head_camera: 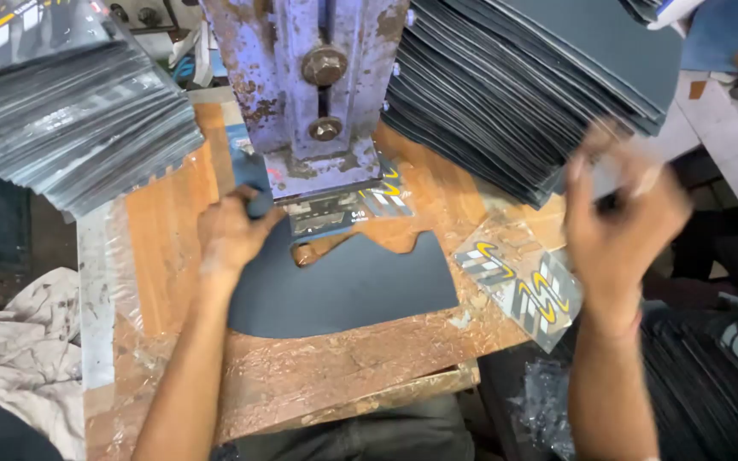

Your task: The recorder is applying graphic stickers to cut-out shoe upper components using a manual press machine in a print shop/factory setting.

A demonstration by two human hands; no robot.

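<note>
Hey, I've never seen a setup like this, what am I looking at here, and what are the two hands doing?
This is a single view from a camera on the worker's head, looking down at a wooden bench. In the middle stands a rusty blue press. The left hand presses a dark cut sheet flat under the press, beside a printed label. The right hand, blurred, reaches to the stack of dark sheets; what it holds is unclear. A clear packet of yellow and grey stickers lies on the bench. Another stack sits at left.
</note>
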